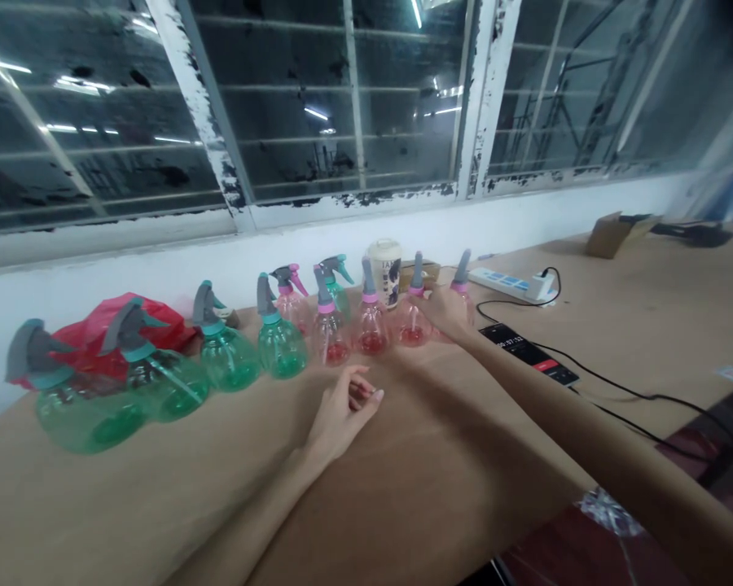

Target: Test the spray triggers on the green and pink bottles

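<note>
Several spray bottles stand in a slanting row on the table. The nearer left ones are green, such as the green spray bottle [229,362]; the ones to the right are clear pink with grey triggers. My right hand [445,311] reaches in between the two rightmost pink bottles, its fingers against the side of the pink spray bottle [411,332]. Another pink bottle [463,299] is partly hidden behind that hand. My left hand [344,413] hovers over the table in front of the row, loosely curled with thumb and fingers apart, holding nothing.
Behind the row are a paper cup [384,273], a second pink bottle [293,309] and a red plastic bag [110,325]. A phone [528,356] with a cable lies right of my forearm, near a power strip [506,286]. A cardboard box [614,236] sits farther back.
</note>
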`<state>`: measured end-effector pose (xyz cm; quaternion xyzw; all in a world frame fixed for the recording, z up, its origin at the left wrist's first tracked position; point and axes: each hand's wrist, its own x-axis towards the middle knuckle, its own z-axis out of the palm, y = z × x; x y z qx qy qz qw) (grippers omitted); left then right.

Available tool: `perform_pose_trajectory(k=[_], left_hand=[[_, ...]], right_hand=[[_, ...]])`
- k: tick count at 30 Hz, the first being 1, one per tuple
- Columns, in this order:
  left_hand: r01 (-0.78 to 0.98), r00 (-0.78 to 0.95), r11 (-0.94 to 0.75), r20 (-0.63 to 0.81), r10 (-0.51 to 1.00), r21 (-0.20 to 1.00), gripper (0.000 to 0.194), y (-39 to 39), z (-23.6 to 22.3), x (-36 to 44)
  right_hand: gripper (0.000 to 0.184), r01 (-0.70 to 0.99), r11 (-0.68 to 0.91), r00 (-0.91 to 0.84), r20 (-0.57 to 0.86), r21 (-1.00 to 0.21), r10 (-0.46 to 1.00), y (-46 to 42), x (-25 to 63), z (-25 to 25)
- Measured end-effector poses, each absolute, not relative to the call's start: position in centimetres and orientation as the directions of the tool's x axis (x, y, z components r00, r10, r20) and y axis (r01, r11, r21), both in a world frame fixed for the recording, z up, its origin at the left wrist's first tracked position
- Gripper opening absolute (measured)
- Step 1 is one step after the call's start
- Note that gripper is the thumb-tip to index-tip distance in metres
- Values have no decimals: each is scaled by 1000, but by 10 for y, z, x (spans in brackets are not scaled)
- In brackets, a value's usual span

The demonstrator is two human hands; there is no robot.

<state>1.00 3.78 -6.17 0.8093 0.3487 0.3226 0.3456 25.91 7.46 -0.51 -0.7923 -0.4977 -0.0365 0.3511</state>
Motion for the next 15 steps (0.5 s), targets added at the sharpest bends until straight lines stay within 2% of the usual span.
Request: perform_pose_trajectory(k=[8,11,15], left_hand=[[343,560,-544,298,773,766,30,39,-64,10],[369,534,-574,338,775,731,26,39,-65,9],[395,436,-625,462,773,673,23,39,-64,8]], right_hand=[[46,863,-221,432,438,-453,788,43,250,-4],[46,890,-150,356,452,-430,818,21,240,-5],[43,903,6,225,487,-429,844,-5,215,-11]])
